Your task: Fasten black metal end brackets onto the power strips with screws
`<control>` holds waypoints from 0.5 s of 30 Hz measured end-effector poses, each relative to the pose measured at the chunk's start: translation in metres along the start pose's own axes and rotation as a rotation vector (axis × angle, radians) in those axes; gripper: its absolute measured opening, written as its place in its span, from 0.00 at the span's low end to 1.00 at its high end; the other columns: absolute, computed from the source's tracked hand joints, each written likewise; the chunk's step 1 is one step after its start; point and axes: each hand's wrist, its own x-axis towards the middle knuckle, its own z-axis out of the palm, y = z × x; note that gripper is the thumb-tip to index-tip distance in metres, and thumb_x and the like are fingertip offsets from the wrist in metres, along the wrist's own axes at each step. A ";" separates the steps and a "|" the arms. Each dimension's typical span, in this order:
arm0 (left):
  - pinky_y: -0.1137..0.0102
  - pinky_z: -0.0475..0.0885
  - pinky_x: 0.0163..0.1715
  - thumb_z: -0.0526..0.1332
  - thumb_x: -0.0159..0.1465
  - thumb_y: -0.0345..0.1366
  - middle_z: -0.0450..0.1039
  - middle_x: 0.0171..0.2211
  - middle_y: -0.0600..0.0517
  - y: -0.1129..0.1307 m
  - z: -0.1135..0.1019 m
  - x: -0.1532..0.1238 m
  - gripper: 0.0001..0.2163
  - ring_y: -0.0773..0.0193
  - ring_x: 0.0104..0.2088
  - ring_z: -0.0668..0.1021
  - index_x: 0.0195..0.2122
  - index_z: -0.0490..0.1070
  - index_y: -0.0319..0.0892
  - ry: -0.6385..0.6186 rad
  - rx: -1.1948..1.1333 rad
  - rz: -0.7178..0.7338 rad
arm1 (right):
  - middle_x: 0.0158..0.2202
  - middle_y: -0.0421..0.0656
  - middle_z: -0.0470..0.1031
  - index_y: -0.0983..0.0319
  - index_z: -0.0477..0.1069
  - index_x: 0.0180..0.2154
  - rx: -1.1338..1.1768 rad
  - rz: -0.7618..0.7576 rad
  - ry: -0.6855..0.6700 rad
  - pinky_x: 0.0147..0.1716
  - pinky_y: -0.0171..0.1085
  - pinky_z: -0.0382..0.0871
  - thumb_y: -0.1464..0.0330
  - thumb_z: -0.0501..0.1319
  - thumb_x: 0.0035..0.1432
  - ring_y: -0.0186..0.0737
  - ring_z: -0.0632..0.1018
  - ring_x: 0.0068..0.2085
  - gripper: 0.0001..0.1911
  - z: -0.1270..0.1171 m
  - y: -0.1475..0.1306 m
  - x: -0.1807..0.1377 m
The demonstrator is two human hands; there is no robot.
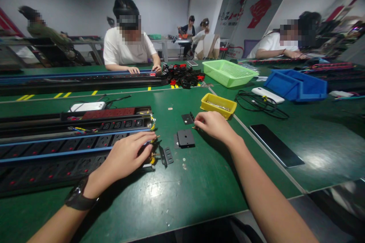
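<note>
My left hand [128,157] rests on the right end of a long black power strip [71,152] with blue rails, fingers curled over its end where yellow wires show. A black end cap [166,156] lies just right of it. My right hand [214,126] is closed, pinching a small screw-like part at its fingertips, next to a small black bracket [187,118]. A square black plate [185,138] lies between my hands.
A yellow tray [218,105] of small metal parts sits beyond my right hand. Further off are a green basket [228,72], a blue bin [295,85], black cables [258,103], a phone [276,145]. Other people work across the green table.
</note>
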 end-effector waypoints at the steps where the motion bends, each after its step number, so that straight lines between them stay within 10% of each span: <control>1: 0.58 0.74 0.59 0.52 0.73 0.44 0.74 0.59 0.51 0.000 0.000 0.000 0.19 0.56 0.57 0.78 0.58 0.75 0.46 0.000 0.002 0.002 | 0.37 0.46 0.83 0.60 0.81 0.39 -0.013 -0.005 -0.008 0.37 0.37 0.64 0.66 0.59 0.66 0.44 0.80 0.39 0.11 0.001 -0.001 0.000; 15: 0.58 0.75 0.59 0.52 0.73 0.44 0.74 0.59 0.50 -0.001 0.001 -0.001 0.19 0.55 0.57 0.78 0.58 0.74 0.46 0.003 0.008 0.006 | 0.45 0.47 0.83 0.59 0.82 0.47 -0.081 -0.082 -0.041 0.43 0.39 0.67 0.70 0.58 0.69 0.47 0.79 0.46 0.14 0.012 -0.002 0.004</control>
